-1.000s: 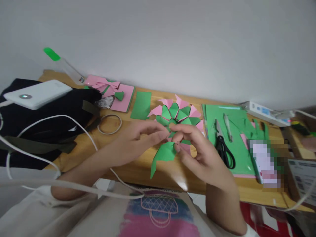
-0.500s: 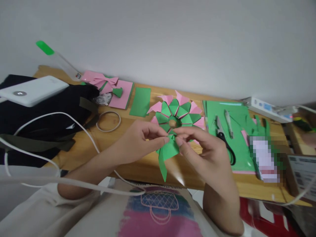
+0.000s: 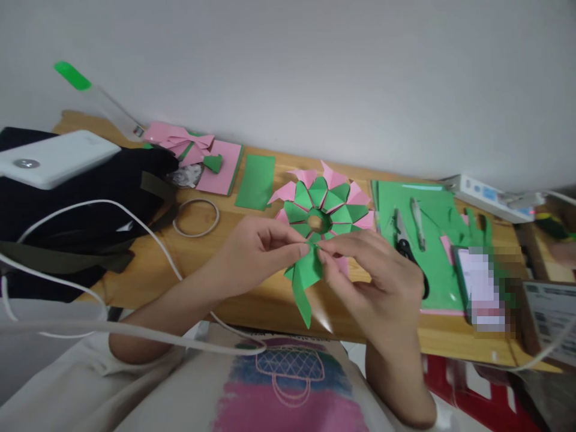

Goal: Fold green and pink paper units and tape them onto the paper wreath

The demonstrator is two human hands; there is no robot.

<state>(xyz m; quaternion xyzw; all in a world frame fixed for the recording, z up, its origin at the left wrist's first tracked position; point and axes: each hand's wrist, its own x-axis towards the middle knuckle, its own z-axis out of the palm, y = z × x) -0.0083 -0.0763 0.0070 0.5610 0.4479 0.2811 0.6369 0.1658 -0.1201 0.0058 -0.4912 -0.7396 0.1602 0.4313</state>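
Observation:
A folded piece of green paper (image 3: 308, 270) is pinched between the thumb and fingers of my left hand (image 3: 258, 252) along its upper edge. The thumb and forefinger of my right hand (image 3: 378, 270) grip the same piece at its upper right. One long pointed end of the paper hangs down toward my shirt. Right behind it on the table lies a ring of folded pink and green paper, a paper flower (image 3: 337, 198), with a round hole in its middle. My hands cover its near edge, so I cannot tell whether the piece touches it.
Scissors (image 3: 404, 234) and a cutter knife (image 3: 417, 223) lie on green sheets (image 3: 432, 270) at the right, by a phone (image 3: 483, 288) and a power strip (image 3: 490, 198). Leftward are a green rectangle (image 3: 255, 183), a tape roll (image 3: 197, 217), a black bag (image 3: 90, 222) and a white cable (image 3: 148, 231).
My right hand has shifted slightly, its fingers curling lower at the paper's upper right. The hanging green end has swung a little to the right. The whole view has tilted slightly.

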